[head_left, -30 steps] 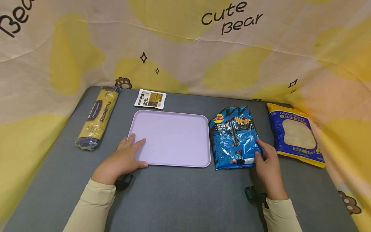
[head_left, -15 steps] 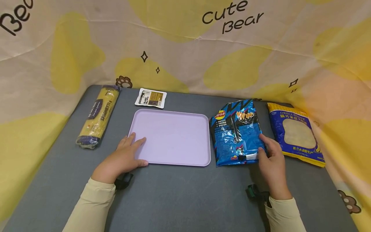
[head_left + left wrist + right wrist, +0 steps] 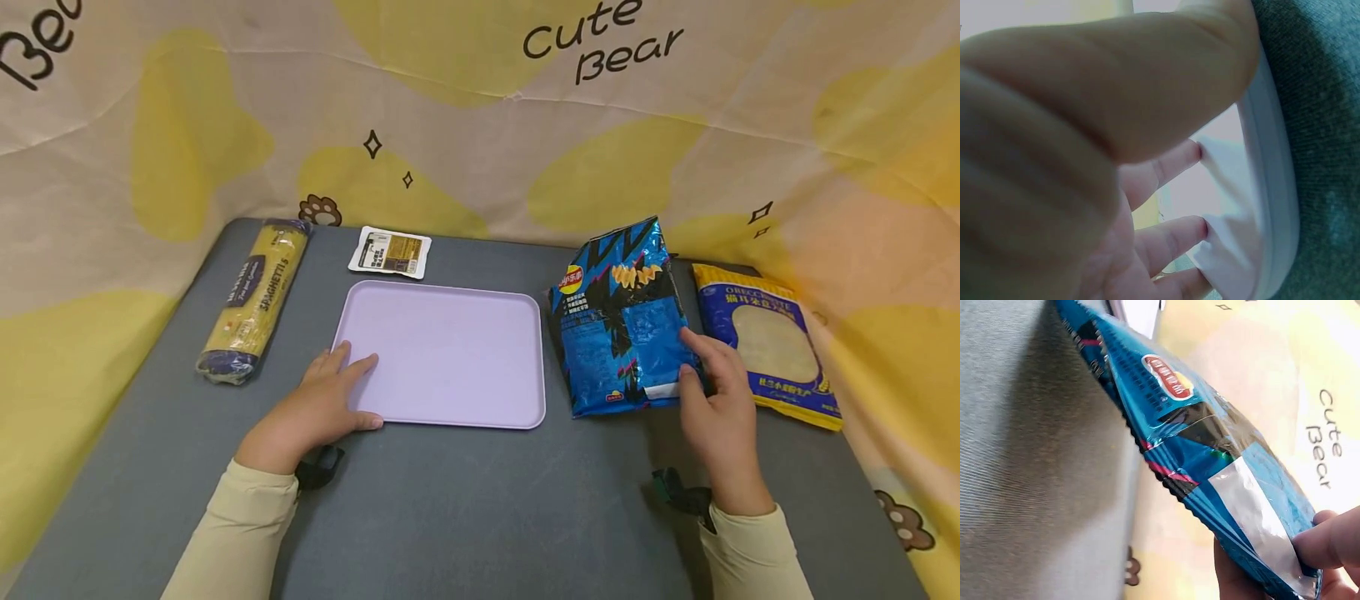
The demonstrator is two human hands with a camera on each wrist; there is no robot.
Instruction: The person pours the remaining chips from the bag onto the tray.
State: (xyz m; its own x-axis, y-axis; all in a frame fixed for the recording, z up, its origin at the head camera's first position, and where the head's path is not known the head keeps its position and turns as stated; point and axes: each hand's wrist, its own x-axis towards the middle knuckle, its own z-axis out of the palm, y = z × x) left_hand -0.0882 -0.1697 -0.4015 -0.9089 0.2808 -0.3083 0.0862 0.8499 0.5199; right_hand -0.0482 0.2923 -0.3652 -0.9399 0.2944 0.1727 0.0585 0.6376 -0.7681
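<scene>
A blue and black chip bag [image 3: 626, 325] is tilted up off the table to the right of the tray. My right hand [image 3: 723, 400] pinches its right edge, thumb on the front face and fingers behind. In the right wrist view the chip bag [image 3: 1210, 444] hangs slanted, its crimped bottom seam toward the camera. My left hand [image 3: 318, 408] rests with spread fingers on the left front corner of the lilac tray [image 3: 457, 354]. Up close in the left wrist view, fingertips touch the inner surface of the tray [image 3: 1275, 206].
A spaghetti pack [image 3: 255, 304] lies at the far left of the grey table [image 3: 465, 508]. Behind the tray is a small white-edged food packet [image 3: 390, 252]. A blue and yellow orecchiette bag [image 3: 768, 346] lies at the right. A printed cloth [image 3: 465, 125] encloses the back and sides.
My right hand has raised the chip bag off the table, tipping its top up and shifting it slightly right. My left hand stays on the tray.
</scene>
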